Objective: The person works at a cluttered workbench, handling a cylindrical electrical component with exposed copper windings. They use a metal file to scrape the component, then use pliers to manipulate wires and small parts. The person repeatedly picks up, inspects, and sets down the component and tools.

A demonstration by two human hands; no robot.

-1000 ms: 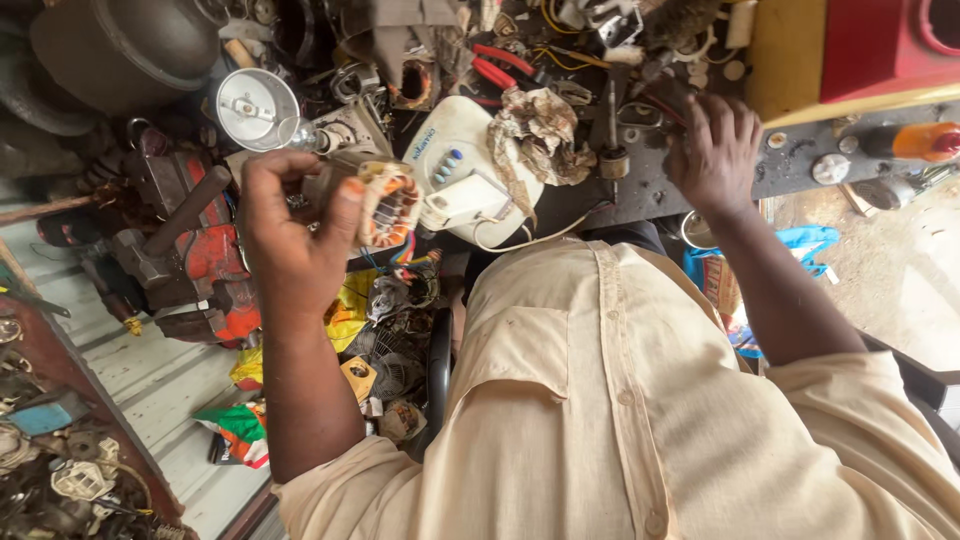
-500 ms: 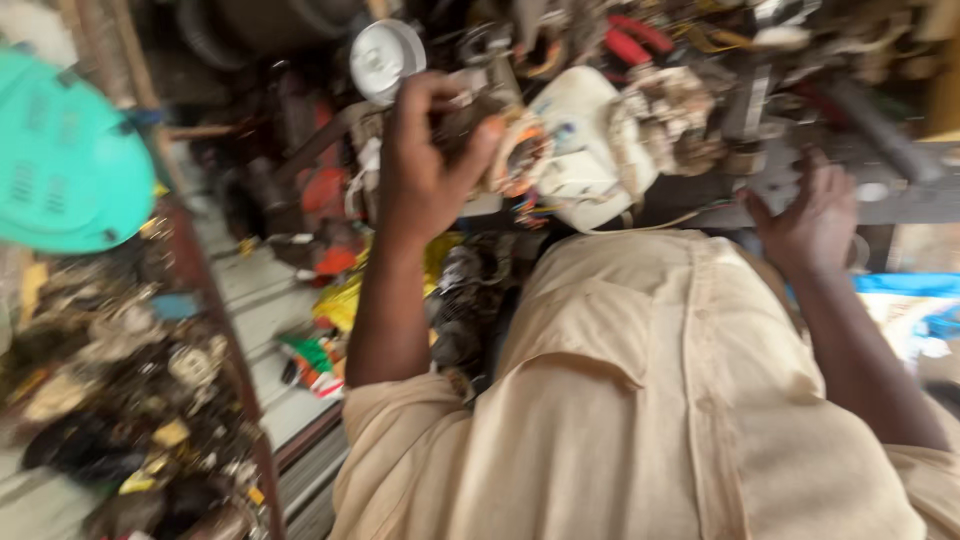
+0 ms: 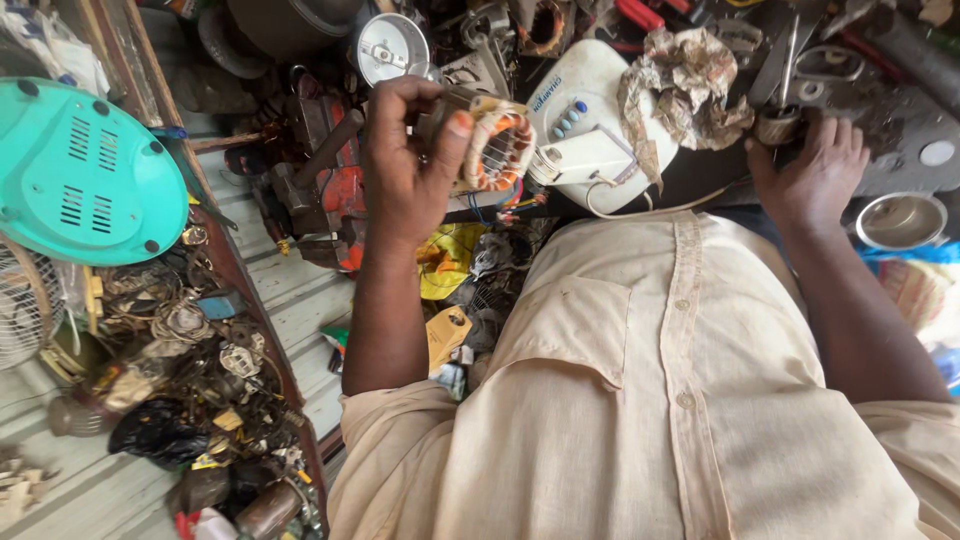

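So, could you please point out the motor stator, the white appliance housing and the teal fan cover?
motor stator [image 3: 497,152], head view, copper windings.
white appliance housing [image 3: 590,110], head view, top face.
teal fan cover [image 3: 85,175], head view, slotted centre.

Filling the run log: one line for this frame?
left hand: holds copper-wound motor stator | right hand: on small metal cylinder | white plastic fan base between hands

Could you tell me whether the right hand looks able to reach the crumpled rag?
Probably yes: the right hand rests on the bench close beside the rag, with only a small metal part between them.

Cluttered workbench [image 3: 900,130], pale plank floor [image 3: 290,300]
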